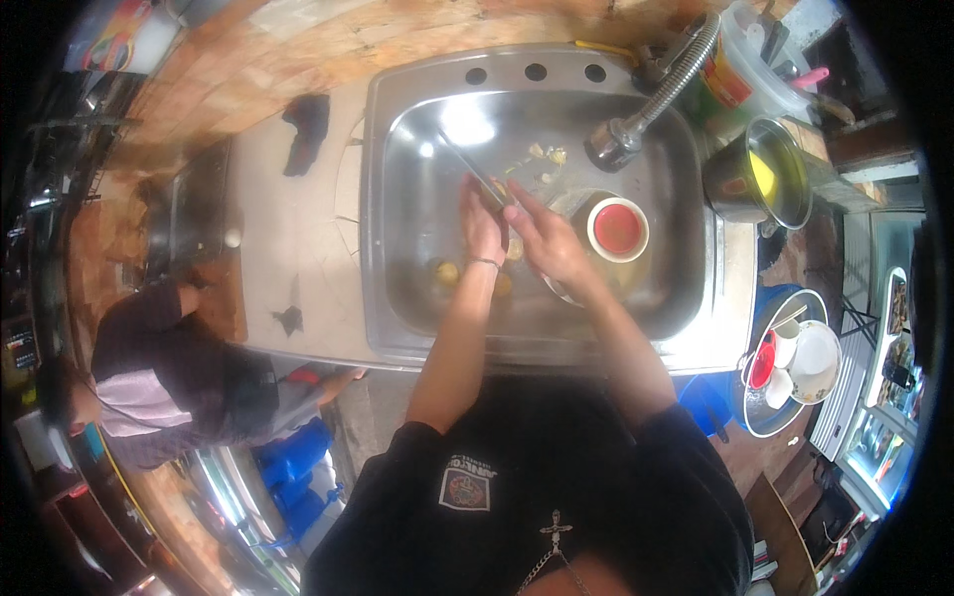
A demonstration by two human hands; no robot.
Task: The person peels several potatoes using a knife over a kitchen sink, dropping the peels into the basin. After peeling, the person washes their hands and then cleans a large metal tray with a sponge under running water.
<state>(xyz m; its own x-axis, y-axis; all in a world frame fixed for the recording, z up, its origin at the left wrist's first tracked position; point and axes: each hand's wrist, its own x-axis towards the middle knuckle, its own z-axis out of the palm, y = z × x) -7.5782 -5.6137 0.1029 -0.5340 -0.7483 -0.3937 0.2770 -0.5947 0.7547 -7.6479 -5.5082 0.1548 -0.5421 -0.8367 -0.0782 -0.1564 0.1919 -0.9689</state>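
Observation:
Over the stainless steel sink (417, 313), my right hand (551, 242) grips a knife (471, 162), its narrow blade slanting up and left. My left hand (483, 223), with a thin bracelet at its wrist, is close against the knife. A small yellowish piece shows by the blade, but whether my left fingers hold it is hidden. Below my hands lie small yellowish round pieces (447, 273), perhaps vegetables. Pale scraps (550, 154) are scattered behind my hands. To the right stands a white-rimmed bowl with a red inside (618, 229), and my right arm partly covers a dish beneath.
A flexible faucet (615, 143) hangs over the sink's back right. Beside it stand a metal pot (719, 182) and a tub of utensils (727, 86). A dark cloth (306, 134) lies on the left counter. Dishes fill a basin (745, 417) at right. Another person (171, 372) is at left.

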